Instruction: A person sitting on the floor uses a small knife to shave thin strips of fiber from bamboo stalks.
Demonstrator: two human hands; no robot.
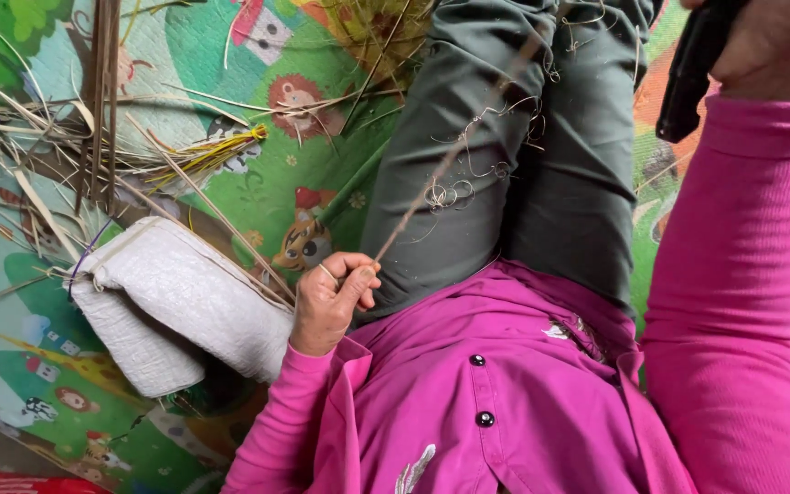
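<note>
Single head-worn view, looking steeply down, close over own lap and play mat

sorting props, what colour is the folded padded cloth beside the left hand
Off-white or pale grey, quilted; the folded cloth shows in the head view.

Loose straw and sticks are cluttering the upper left of the frame, spilling over the play mat. A folded grey sack is blocking the left centre. Grey-trousered legs are filling the upper middle. A patch of mat at lower left is lying open, and another at centre, between sack and legs.
</note>
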